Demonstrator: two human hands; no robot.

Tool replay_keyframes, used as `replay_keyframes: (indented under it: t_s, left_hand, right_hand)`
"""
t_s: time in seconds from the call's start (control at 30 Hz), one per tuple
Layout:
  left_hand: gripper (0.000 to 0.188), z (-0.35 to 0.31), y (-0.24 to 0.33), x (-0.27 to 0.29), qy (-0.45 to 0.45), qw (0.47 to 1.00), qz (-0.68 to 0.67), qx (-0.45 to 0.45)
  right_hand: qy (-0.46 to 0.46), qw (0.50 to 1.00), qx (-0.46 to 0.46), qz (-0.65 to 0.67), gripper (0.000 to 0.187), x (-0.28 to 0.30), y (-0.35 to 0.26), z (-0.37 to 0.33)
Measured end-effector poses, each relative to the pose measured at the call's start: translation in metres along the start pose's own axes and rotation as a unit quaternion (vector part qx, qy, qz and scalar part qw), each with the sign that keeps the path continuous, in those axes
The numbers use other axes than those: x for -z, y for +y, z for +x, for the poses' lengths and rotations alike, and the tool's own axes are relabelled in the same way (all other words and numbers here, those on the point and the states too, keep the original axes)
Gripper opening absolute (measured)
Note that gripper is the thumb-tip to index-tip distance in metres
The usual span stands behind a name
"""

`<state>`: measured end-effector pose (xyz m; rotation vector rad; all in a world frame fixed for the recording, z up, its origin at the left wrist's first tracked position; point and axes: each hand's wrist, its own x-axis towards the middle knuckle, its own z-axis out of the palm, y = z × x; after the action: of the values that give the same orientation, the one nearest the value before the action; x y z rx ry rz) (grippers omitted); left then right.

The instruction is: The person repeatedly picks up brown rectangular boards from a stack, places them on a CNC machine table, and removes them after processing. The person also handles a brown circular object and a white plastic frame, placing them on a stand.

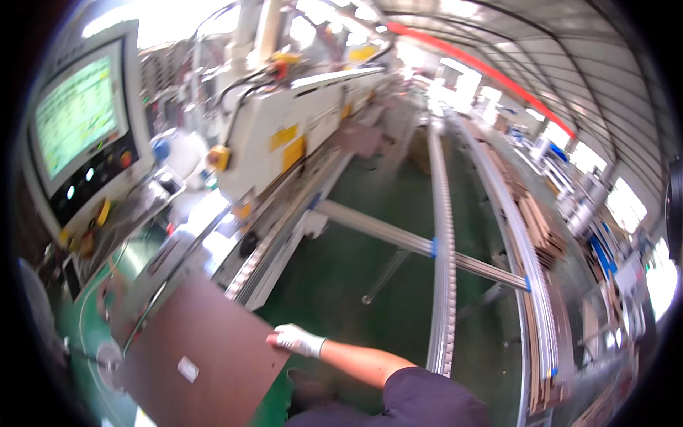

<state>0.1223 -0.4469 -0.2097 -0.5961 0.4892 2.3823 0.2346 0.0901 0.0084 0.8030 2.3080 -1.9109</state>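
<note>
The gloved right hand [297, 339] grips the right edge of a flat brown panel [206, 349], which extends left from it, lying beside the white machine's [284, 135] infeed rail.

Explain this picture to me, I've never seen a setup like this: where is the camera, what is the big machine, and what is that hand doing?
The one picture comes from a wide fisheye camera on the person's head, looking down, so straight edges bend near the rim. The long white machine runs away from the viewer, with a control screen on its left. Its make and function I cannot tell. Beside it, long roller rails stand over a green floor. At the bottom lies a flat brown panel bearing a small white label. A white-gloved hand on a bare forearm grips the panel's right edge; I take it as the right hand. The left hand is not in view.
</note>
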Motion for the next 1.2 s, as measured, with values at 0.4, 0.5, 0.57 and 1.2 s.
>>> replay_keyframes:
  t_s: [0.4, 0.5, 0.57, 1.2]
  left_hand:
    - [0.031, -0.045, -0.108, -0.253, 0.037, 0.997, -0.063, 0.016]
    - [0.028, -0.027, -0.120, -0.251, 0.020, 0.995, -0.062, 0.079]
    - [0.033, -0.018, -0.138, -0.267, 0.047, 0.996, -0.053, 0.063]
    - [0.076, 0.114, -0.264, -0.322, -0.307, 0.508, 0.790, 0.152]
  right_hand:
    - [0.148, 0.630, -0.091, 0.757, 0.078, -0.025, -0.031, 0.041]
    - [0.087, 0.643, -0.226, 0.726, 0.059, -0.075, -0.043, 0.028]
    - [0.008, 0.680, -0.273, 0.680, 0.051, -0.094, -0.031, 0.030]
    - [0.159, 0.682, -0.160, 0.696, 0.063, 0.121, -0.011, 0.126]
